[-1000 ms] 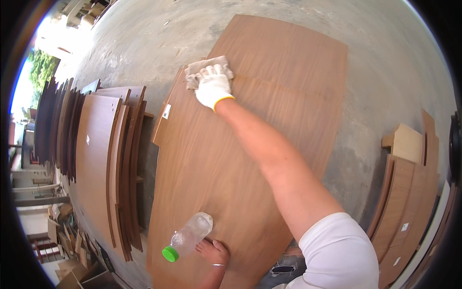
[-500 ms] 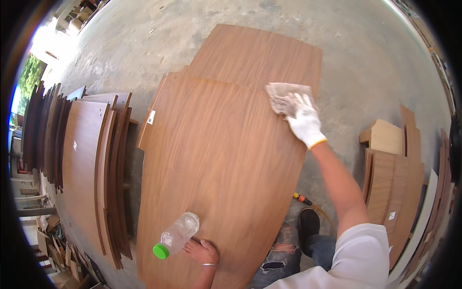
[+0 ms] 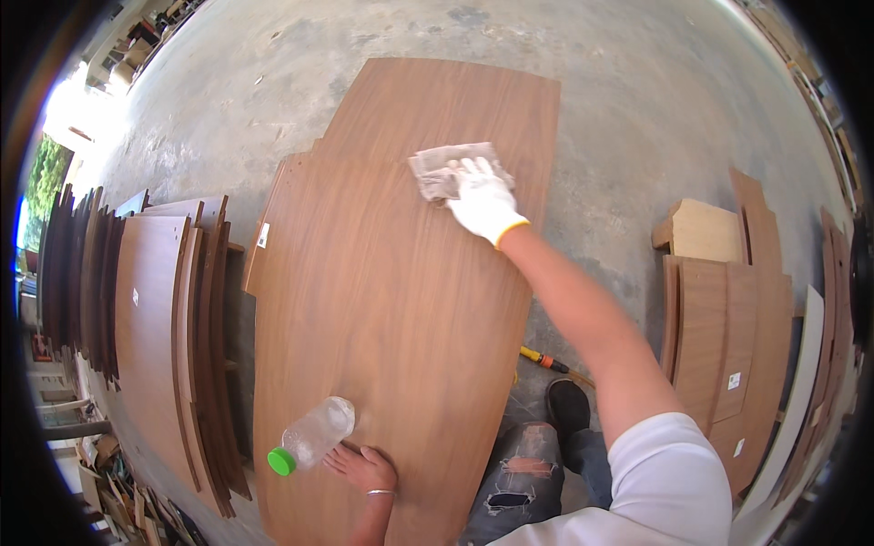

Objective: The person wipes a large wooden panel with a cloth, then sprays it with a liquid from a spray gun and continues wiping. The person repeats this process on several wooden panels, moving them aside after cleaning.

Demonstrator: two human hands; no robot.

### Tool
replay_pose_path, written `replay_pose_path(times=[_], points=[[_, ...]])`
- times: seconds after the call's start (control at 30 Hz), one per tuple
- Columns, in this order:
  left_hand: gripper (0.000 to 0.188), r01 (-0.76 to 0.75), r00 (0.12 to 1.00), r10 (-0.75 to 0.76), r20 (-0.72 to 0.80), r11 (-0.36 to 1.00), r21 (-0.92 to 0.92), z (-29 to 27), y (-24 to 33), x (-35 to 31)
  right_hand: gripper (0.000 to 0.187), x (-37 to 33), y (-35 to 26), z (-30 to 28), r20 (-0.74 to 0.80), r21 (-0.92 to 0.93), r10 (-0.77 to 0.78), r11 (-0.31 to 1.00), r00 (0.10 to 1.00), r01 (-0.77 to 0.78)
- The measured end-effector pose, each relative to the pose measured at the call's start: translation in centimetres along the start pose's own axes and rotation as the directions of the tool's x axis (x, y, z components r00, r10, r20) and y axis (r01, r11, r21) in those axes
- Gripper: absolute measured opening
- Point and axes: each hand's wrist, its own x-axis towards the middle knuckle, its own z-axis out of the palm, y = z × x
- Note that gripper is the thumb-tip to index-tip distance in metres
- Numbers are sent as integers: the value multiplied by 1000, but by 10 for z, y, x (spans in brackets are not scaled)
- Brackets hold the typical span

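We find the right hand splayed over cloth, presumably for even pressure, left hand splayed on panel, likely for support.

Daylight enters at the upper left, where glare washes out the opening. The gloved right hand looks slightly blurred. Fisheye distortion bends outer edges toward black corners

A stained grey floor stretches toward bright daylight, seemingly from outdoors.
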Motion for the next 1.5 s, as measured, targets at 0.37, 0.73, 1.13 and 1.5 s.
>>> replay_pose_path(times=[0.37,0.73,1.13,1.5], points=[[75,71,996,-65,60,993,-95,-20,16,9,71,-105,68,-9,-47,104,231,969,972,-226],[67,66,997,-69,-15,984,-163,-16,15,2,66,62,-54,35,-125,87,-73,993,989,84],[82,232,926,-114,359,924,-304,38,-19,-14,66,189,-217,56,21,27,-246,969,969,245],[68,180,966,-98,240,919,-351,8,-1,2,33,-61,-443,97,-128,398,-971,136,202,907]])
